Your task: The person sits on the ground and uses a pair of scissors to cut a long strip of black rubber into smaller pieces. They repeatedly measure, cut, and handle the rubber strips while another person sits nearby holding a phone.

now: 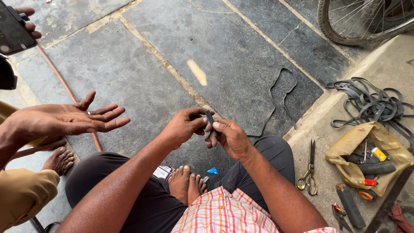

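Note:
I sit cross-legged on a stone floor. My left hand (184,126) and my right hand (230,137) meet in front of me, both pinching a small dark strip of rubber (209,117) between fingers and thumbs. The strip stands up a little between the two hands. Below them are my bare feet (186,183) and dark trousers.
Another person's open hand (71,119) reaches in from the left, palm up; a phone (13,30) is held at top left. Scissors (309,170), a yellow tool pouch (366,159), black rubber strips (371,103) and a bicycle wheel (358,21) lie to the right. A rubber loop (282,92) lies ahead.

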